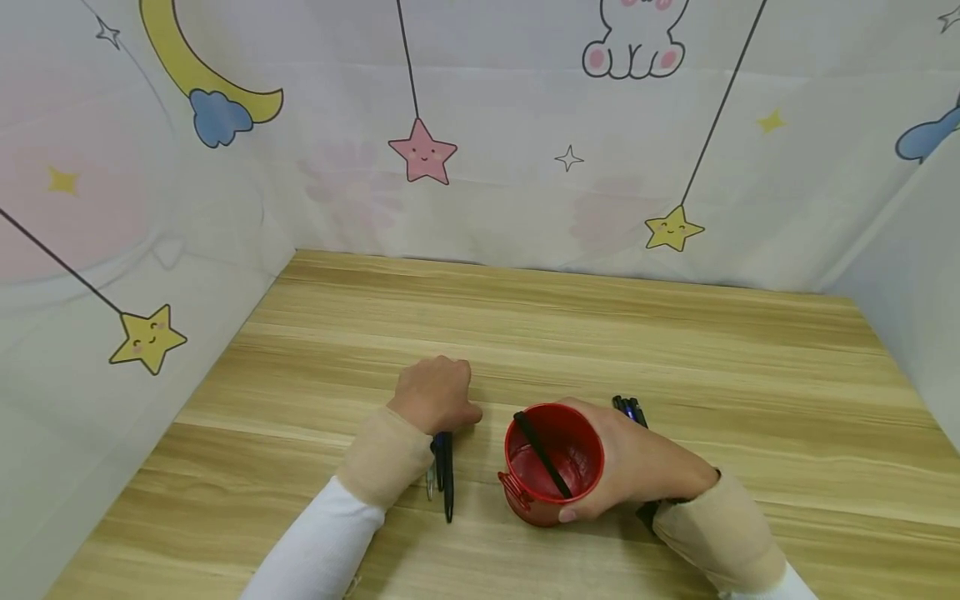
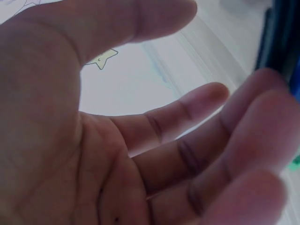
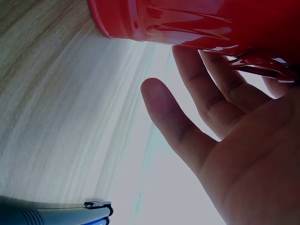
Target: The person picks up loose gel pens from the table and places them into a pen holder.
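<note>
My right hand (image 1: 622, 454) holds a small red bucket (image 1: 517, 500) by its side, with the thumb at the near rim. The fingers reach round the bucket wall (image 3: 187, 21) in the right wrist view. A slim black stick (image 1: 543, 454), perhaps a pen, leans inside it. To the left of the bucket, my left hand (image 1: 438, 396) is over several dark pens (image 1: 447, 479) lying on the table. In the left wrist view its fingers are loosely bent, and fingertips are near or touching dark pens (image 2: 279, 42); contact is unclear.
Several more pens (image 1: 630, 408) lie right of the bucket, partly hidden under the right arm. They show as pen ends (image 3: 70, 215) in the right wrist view. The wooden table (image 1: 525, 325) is bordered by printed white cloth (image 1: 510, 217) at the back and sides.
</note>
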{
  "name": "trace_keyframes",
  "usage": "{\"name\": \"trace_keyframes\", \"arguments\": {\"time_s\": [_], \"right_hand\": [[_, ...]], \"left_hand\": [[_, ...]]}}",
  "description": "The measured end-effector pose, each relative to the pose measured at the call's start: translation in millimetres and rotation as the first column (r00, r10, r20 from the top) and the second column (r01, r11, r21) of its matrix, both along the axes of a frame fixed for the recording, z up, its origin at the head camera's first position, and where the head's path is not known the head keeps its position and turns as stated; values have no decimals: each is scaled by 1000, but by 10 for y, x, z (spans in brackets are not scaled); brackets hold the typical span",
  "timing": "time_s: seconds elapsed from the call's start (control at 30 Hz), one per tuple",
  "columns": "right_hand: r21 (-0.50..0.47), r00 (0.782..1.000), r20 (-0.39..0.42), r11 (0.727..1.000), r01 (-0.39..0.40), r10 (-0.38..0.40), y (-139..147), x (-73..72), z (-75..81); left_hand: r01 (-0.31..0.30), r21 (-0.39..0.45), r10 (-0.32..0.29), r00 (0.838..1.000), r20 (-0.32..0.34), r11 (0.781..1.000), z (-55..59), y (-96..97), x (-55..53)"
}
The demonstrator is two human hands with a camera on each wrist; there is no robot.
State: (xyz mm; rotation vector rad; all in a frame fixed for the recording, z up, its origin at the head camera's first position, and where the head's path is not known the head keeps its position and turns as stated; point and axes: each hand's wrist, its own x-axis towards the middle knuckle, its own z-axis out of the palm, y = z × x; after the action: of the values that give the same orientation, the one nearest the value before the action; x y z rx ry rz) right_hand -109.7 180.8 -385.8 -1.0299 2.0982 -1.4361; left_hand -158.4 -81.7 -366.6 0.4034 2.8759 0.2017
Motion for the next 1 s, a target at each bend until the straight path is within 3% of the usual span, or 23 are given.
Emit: {"name": "trace_keyframes", "arguments": {"time_s": [0.33, 0.63, 0.77, 1.0], "right_hand": [[6, 1000, -6, 1000, -4, 4, 3, -10, -1], [-4, 1000, -4, 1000, -2, 2, 14, -6, -10], [-5, 1000, 2, 1000, 0, 0, 11, -3, -10], [8, 1000, 0, 1000, 6, -6, 10, 4, -2]], "left_hand": [[36, -17, -36, 999, 1, 999, -70, 5, -32], [54, 30, -55, 998, 11, 998, -93, 1, -44], [60, 99, -63, 998, 27, 993, -81, 3, -51], [64, 279, -67, 998, 0, 958, -67, 25, -88]]}}
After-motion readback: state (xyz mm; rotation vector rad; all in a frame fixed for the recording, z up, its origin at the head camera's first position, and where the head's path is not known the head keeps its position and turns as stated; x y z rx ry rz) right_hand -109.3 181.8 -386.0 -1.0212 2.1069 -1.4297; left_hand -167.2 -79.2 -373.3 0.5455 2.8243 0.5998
